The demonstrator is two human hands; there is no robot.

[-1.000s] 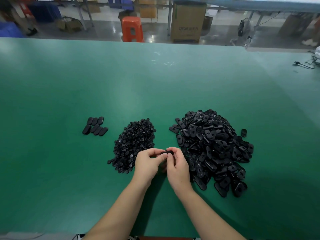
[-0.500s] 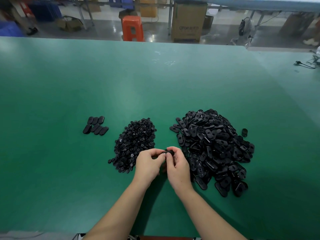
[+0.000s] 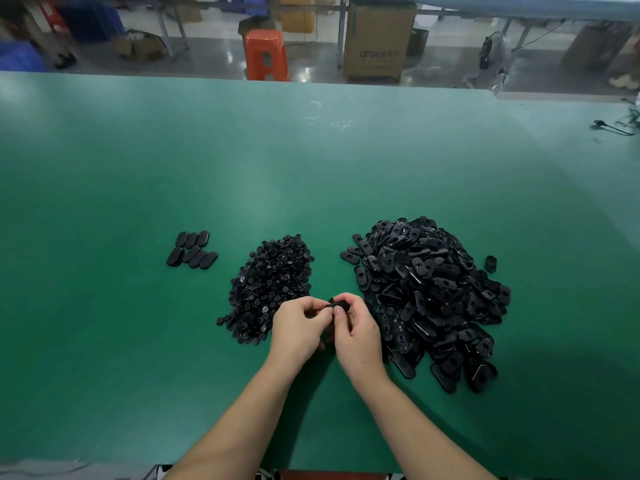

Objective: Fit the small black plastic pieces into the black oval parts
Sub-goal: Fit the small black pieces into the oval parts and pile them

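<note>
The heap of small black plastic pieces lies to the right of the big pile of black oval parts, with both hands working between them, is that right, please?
Not quite: the head view shows the heap of small black plastic pieces to the left of the pile of black oval parts. The left hand and right hand do work between them.

glossy black plastic oval parts [image 3: 426,299], seemingly matt green table [image 3: 242,168]

Green table [image 3: 138,168]; beyond it — orange stool [image 3: 266,53], cardboard box [image 3: 379,43], blue crates [image 3: 90,19] on floor.
</note>
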